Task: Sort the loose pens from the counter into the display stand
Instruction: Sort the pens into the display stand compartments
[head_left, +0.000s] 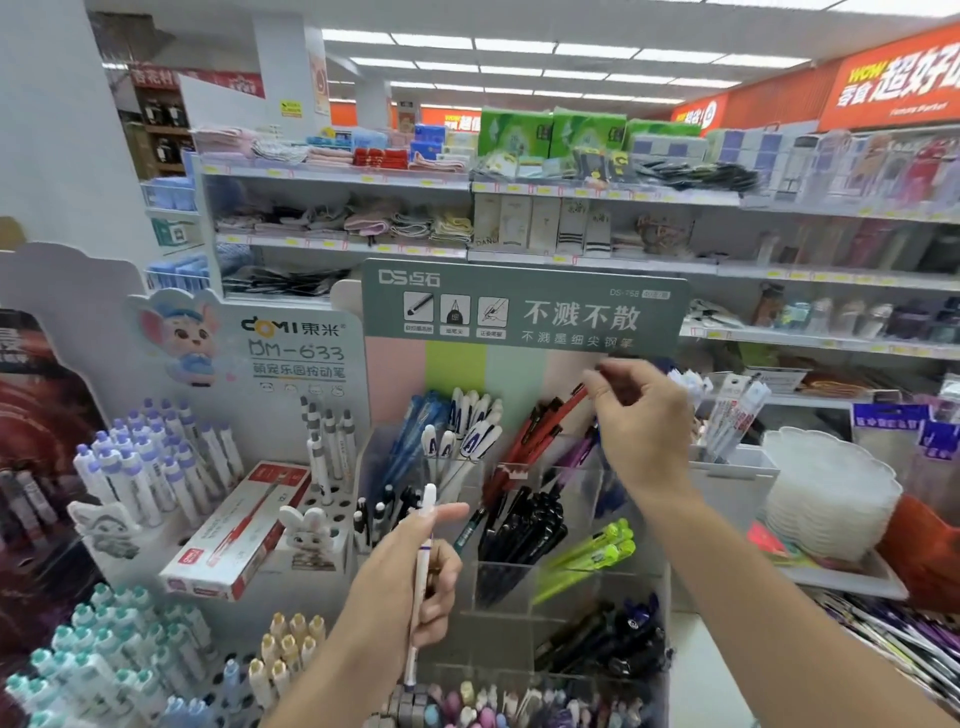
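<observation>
Head view: clear acrylic display stand (519, 582), tiered, divided into angular transparent compartments, with a grey-green header card (524, 306) above pastel stripes.

Left hand (410, 577): fingers curled round a slim white pen (422, 571), held near upright in front of the stand's lower tiers; the capped rounded end pokes above the index finger and a thin dark band rings the barrel. A second, darker object may sit in the same grip; cannot tell.

Right hand (641, 415): raised at the stand's upper right, thumb and fingertips pinching a thin dark pen (610, 367). Motion blur, so colour and shape are uncertain. The hand sits just above the back compartment of red pens (545, 436), glossy barrels leaning left to right.

Compartment contents:
- back left: blue pens (423, 421) and white pens with dark blue clips (475, 426)
- middle: black pens (524, 525), matte, packed tight
- right of those: lime-green pens (597, 553), translucent, lying at a shallow angle
- lower right: dark navy pens (608, 639)
- front row: pastel caps, only partly in frame.

Left of the stand: a white perforated rack holding lilac-capped pens (150, 462) upright, and a long white-and-red cardboard box (239, 530) lying tilted. Right: a stack of scalloped white plates (826, 493).
</observation>
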